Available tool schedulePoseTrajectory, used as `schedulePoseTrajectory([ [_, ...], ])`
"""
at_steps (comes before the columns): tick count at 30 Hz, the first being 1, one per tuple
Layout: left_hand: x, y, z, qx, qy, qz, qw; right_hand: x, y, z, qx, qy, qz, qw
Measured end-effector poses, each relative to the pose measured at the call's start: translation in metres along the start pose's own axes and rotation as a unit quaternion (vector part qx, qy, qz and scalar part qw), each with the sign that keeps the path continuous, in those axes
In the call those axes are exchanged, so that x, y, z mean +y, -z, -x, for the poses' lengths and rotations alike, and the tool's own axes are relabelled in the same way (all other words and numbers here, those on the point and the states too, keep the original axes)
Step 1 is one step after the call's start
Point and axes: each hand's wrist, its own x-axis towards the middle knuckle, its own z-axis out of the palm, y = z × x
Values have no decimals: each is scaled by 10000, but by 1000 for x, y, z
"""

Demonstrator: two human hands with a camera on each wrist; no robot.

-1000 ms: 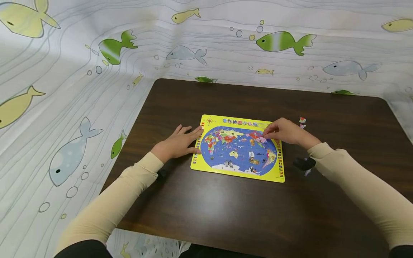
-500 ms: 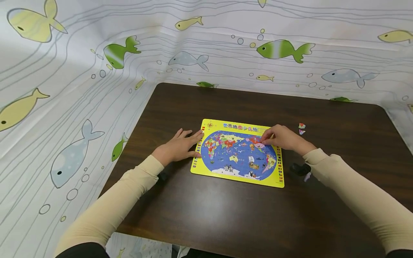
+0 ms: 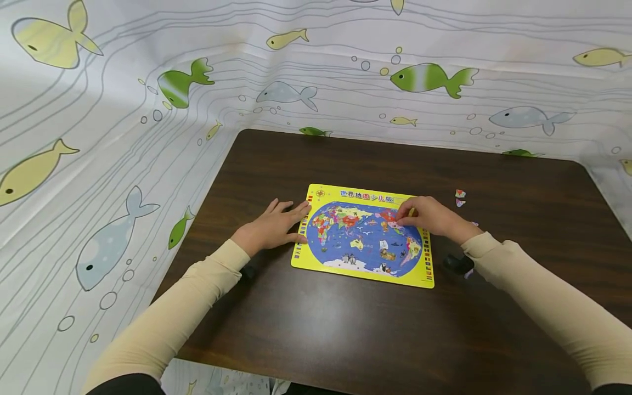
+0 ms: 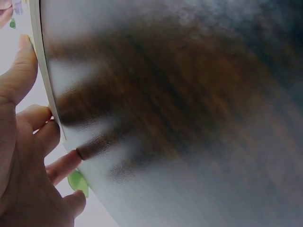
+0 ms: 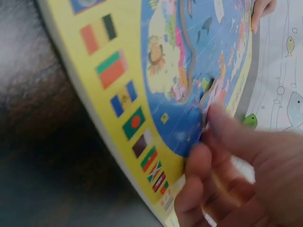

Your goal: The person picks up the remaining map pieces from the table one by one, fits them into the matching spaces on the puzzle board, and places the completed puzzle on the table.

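A yellow-bordered world map puzzle board (image 3: 362, 276) lies flat on the dark table. My left hand (image 3: 274, 227), fingers spread and fairly straight, touches the board's left edge with the fingertips and thumb. In the left wrist view the thumb (image 4: 23, 71) lies against that edge. Over the map's upper right, my right hand (image 3: 427, 214) pinches a small pink puzzle piece (image 5: 213, 93) between thumb and fingers. Seen from the right wrist, this piece stands slightly raised and tilted at its place in the map; the fingers hide part of it.
Right of the board lie several loose puzzle pieces, among them a red-and-white piece (image 3: 460, 193) and a pinkish piece (image 3: 460, 203). Another small piece (image 3: 469, 273) is partly hidden by the right wrist's dark camera (image 3: 457, 264). A fish-patterned curtain (image 3: 345, 66) hangs behind the table (image 3: 306, 334).
The whole head view has shifted down a little. My right hand has moved slightly left over the map, still pinching the piece. The left hand stays at the board's edge.
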Motion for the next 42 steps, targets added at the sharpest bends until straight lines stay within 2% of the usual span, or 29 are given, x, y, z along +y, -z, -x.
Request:
schedulePoseTrajectory([
  [6,-2,-2,-1,30,-20,-58,10000,2,-3,0,0,269,-14,9996],
  [14,-1,-3,-2,24,-30,15,10000,5,-3,1,63,220,-75,9997],
  [21,-2,-2,0,77,-85,-9,9999,14,12,6,581,0,134,9982],
  [27,-2,-1,1,144,-130,-10,9998,8,3,5,-54,314,423,9986],
  [33,-2,-3,0,117,-135,66,9998,3,-6,3,24,252,771,9967],
  [42,-1,-2,-2,81,-83,24,9999,6,-8,0,61,444,715,9964],
])
